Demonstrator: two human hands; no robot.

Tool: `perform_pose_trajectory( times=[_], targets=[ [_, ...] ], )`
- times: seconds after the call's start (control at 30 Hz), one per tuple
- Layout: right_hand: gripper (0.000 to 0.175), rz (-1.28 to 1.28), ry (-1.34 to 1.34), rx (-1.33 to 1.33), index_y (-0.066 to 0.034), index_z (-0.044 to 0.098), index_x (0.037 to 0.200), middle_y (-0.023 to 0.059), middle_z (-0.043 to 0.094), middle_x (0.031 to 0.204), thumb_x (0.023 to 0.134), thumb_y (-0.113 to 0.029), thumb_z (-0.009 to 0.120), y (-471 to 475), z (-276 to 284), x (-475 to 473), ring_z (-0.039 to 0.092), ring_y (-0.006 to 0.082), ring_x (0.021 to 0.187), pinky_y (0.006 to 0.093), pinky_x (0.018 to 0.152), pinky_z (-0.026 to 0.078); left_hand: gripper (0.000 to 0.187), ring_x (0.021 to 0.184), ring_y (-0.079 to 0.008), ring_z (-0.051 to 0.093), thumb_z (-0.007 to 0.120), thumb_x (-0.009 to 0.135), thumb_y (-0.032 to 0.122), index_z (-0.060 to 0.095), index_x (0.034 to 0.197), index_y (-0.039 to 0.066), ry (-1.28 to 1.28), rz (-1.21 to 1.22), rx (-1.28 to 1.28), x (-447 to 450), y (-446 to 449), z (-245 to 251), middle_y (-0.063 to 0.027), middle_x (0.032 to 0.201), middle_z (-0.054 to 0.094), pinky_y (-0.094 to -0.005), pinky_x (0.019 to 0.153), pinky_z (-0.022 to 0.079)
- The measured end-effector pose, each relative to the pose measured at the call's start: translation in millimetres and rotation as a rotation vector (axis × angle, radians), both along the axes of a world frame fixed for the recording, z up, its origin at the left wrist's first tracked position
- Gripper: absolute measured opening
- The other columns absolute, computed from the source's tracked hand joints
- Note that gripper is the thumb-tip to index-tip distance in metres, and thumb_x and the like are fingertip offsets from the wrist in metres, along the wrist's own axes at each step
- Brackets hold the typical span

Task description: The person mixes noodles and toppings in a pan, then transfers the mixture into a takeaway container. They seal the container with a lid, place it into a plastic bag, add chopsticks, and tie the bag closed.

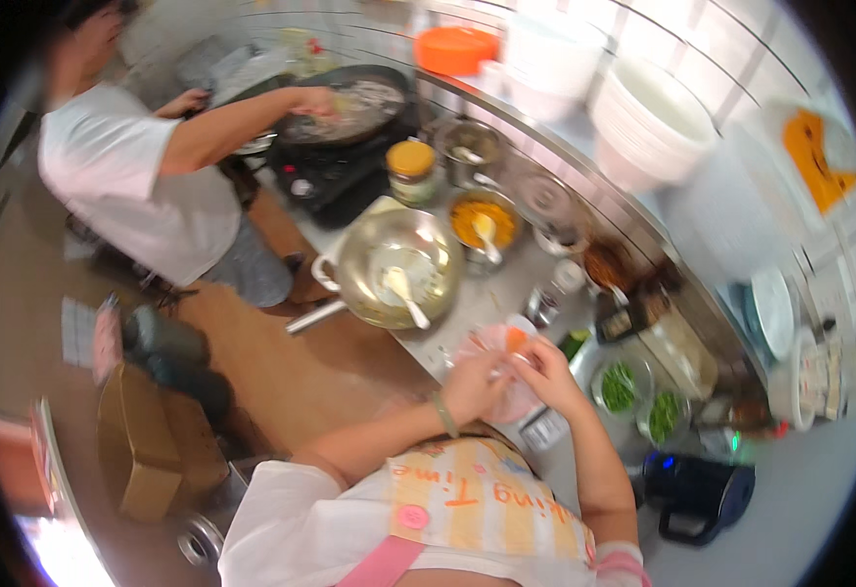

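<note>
Both of my hands meet over a pink plastic bag [514, 400] near the counter's front edge. With bent fingers, my left hand [480, 381] pinches part of the bag. My right hand [551, 370] has its fingertips close against the left one, beside a small orange piece [516, 339] at the bag's upper part; whether it grips the plastic is blurred. Left of the hands stands a steel wok [428, 253] with a pale spoon [404, 293] lying in it. A green vegetable [573, 343] lies just beyond my right hand.
A co-worker [171, 169] reaches over a dark pan [369, 103] on an induction cooker. Along the counter stand a yellow-lidded jar [411, 172], a bowl of orange food [501, 216], bowls of chopped greens [618, 387] and a dark electric kettle [699, 488]. Stacked white tubs [648, 125] occupy the shelf.
</note>
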State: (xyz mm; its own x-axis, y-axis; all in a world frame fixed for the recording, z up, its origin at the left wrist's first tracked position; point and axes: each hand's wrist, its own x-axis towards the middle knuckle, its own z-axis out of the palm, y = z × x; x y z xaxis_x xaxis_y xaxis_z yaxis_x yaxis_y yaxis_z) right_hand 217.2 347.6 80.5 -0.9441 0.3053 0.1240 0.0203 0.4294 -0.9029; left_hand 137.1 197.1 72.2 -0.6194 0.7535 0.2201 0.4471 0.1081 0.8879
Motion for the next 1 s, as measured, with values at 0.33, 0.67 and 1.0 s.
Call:
perform_pose_trajectory(
  times=[0.33, 0.67, 1.0],
  targets=[
    [0.015, 0.305, 0.029, -0.118, -0.0033, 0.051, 0.07, 0.0021, 0.048, 0.08, 0.073, -0.004, 0.066, 7, 10, -1, 0.042, 0.0088, 0.069, 0.0219, 0.057, 0.034, 0.013, 0.066, -0.0317, 0.059, 0.056, 0.083, 0.016, 0.057, 0.09, 0.005, 0.068, -0.052, -0.053, -7, 4, 0, -0.0168, 0.074, 0.06, -0.0384, 0.059, 0.046],
    [0.02, -0.082, -0.21, -0.562, -0.0072, 0.046, 0.071, -0.0013, 0.051, 0.059, 0.088, -0.013, 0.056, -31, 38, 8, 0.044, 0.0042, 0.05, 0.0202, 0.048, 0.037, 0.006, 0.065, -0.0023, 0.047, 0.056, 0.086, 0.009, 0.054, 0.089, 0.004, -0.287, -0.367, 0.172, -45, 1, 35, 0.0018, 0.074, 0.054, -0.0203, 0.058, 0.042],
    [0.012, -0.152, -0.137, -0.753, -0.0066, 0.049, 0.08, -0.0007, 0.052, 0.066, 0.086, -0.013, 0.056, -56, 46, 31, 0.049, 0.005, 0.055, 0.02, 0.049, 0.039, 0.019, 0.052, -0.0142, 0.051, 0.062, 0.075, 0.007, 0.052, 0.091, 0.003, 0.091, -0.509, 0.031, -41, -27, 44, -0.0076, 0.069, 0.054, -0.0247, 0.048, 0.041]
  ],
)
